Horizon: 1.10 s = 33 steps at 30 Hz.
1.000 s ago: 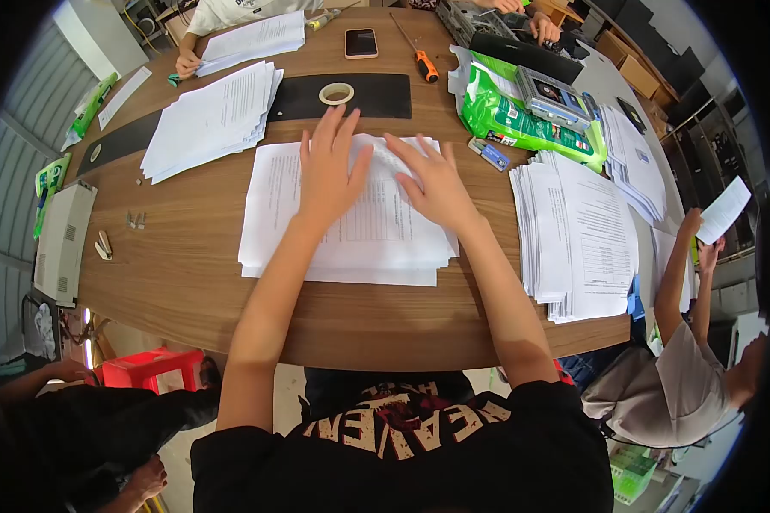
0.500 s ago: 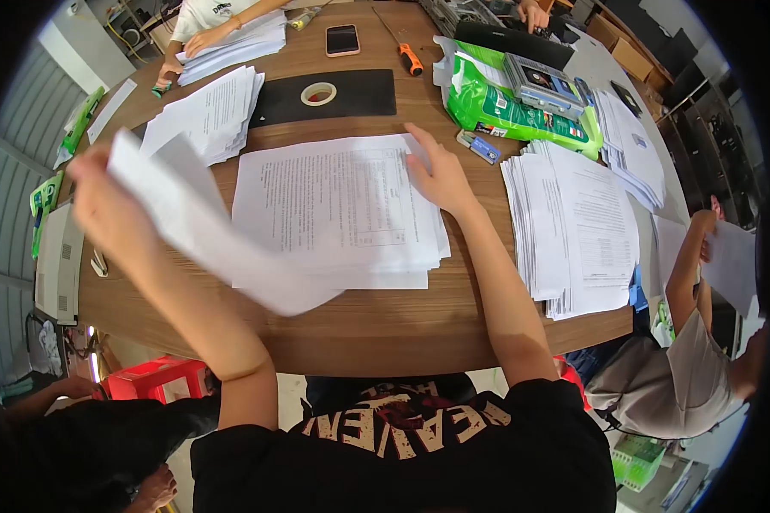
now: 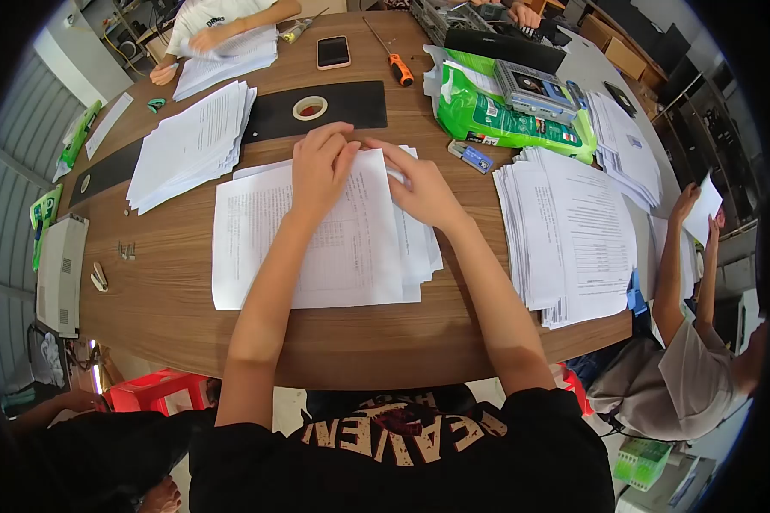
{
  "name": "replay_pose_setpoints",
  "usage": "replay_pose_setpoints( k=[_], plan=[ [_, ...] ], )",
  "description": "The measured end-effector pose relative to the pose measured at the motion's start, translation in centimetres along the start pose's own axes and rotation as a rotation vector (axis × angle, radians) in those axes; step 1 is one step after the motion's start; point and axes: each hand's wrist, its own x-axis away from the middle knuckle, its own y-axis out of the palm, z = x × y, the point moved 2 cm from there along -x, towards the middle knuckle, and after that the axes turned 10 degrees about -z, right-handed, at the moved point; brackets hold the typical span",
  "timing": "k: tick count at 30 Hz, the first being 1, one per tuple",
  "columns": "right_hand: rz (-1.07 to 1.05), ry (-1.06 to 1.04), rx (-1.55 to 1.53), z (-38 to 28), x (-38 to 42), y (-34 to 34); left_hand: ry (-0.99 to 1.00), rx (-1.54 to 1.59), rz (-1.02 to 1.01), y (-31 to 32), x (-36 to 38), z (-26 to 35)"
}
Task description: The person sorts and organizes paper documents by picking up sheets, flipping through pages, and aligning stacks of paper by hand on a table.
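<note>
A printed sheet of paper (image 3: 261, 256) lies on top of a loose paper stack (image 3: 421, 248) in front of me, slightly out of line with the pages below. My left hand (image 3: 321, 175) is at the sheet's top edge, fingers bent and close together, with the thumb near the index finger. Just beside it, my right hand (image 3: 423, 192) rests at the stack's upper right corner. Its index finger reaches along the top edge and the thumb is apart. The undersides of both hands are hidden.
Paper stacks stand left (image 3: 192, 145) and right (image 3: 573, 239). Behind are a tape roll (image 3: 310, 109) on a black strip, a phone (image 3: 334, 53), a screwdriver (image 3: 399, 70) and a green package (image 3: 496, 111). A stapler (image 3: 99, 276) lies left. Other people handle papers nearby.
My left hand has swung right with the lifted paper, which now lies flat on the stack. My right hand has shifted slightly down, still at the upper right corner.
</note>
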Motion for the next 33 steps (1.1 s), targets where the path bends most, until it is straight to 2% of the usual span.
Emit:
replay_pose_setpoints(
  k=[1,2,4,5,7,8,9,11,13,15,17,19,21,22,23,24,25,26,27,29,31,33],
  plan=[
    [-0.079,-0.025,-0.463,-0.9,-0.2,-0.3,0.012,-0.005,0.023,-0.2,0.1,0.0],
    [-0.079,-0.025,-0.463,-1.5,-0.4,-0.7,0.023,-0.010,0.046,-0.3,0.3,0.0],
    [-0.149,-0.100,-1.005,-2.4,-0.5,-0.8,-0.487,0.267,-0.080,-0.8,1.1,-0.4],
    [-0.151,-0.097,-1.004,-2.2,-0.6,-0.8,-0.490,0.269,-0.078,-1.2,1.0,-0.4],
    [0.064,-0.073,-1.273,-0.8,-0.7,-1.2,-0.554,0.279,0.039,-2.8,0.2,0.2],
    [0.139,-0.014,-0.966,0.4,-0.5,-1.4,-0.492,0.225,0.127,-4.1,-0.5,0.1],
    [0.137,-0.014,-0.966,2.0,-0.2,-1.1,-0.428,0.170,0.212,-5.7,-1.2,-0.1],
    [0.174,0.053,-0.197,4.8,0.5,-0.4,-0.311,0.118,0.330,-9.8,-2.3,-0.5],
    [0.135,0.070,-0.118,5.1,1.0,0.3,-0.446,-0.141,0.402,-14.4,-1.9,-1.2],
    [0.093,0.087,-0.041,5.2,1.3,1.0,-0.646,-0.058,0.504,-18.1,-2.7,2.5],
    [0.020,0.116,0.218,5.2,1.4,1.8,-0.409,0.038,0.548,-20.2,-2.1,3.0],
    [0.005,0.129,0.214,4.8,1.3,1.8,-0.359,0.057,0.480,-20.1,-2.0,3.9],
    [-0.009,0.133,0.213,4.6,1.0,1.7,-0.288,-0.228,0.337,-16.8,-2.8,4.7],
    [-0.019,0.114,0.297,4.5,1.0,1.7,-0.371,-0.040,0.132,-14.2,-2.9,4.4],
    [-0.026,0.097,0.381,4.4,1.0,1.7,-0.406,-0.166,-0.116,-11.6,-3.3,4.1],
    [-0.020,0.094,0.382,3.7,0.9,1.4,-0.280,0.087,-0.106,-8.5,-3.1,3.3],
    [-0.050,0.053,0.235,2.5,0.6,0.7,-0.124,0.072,-0.092,-5.8,-2.8,2.2],
    [-0.083,0.012,0.089,1.4,0.3,0.2,-0.094,0.164,-0.085,-4.2,-2.6,2.0],
    [-0.083,0.012,0.096,0.7,0.0,0.0,-0.091,0.166,-0.080,-3.3,-2.2,1.5],
    [-0.091,-0.072,-0.842,-0.7,-0.6,0.2,-0.183,0.282,-0.032,-1.9,-1.1,0.5],
    [-0.087,-0.076,-0.837,-3.3,-0.6,-1.1,-0.192,0.351,0.008,-1.1,-0.2,0.2],
    [-0.087,-0.078,-0.828,-3.4,-0.6,-1.2,-0.492,0.293,-0.146,-1.1,1.1,-0.7]
  ],
)
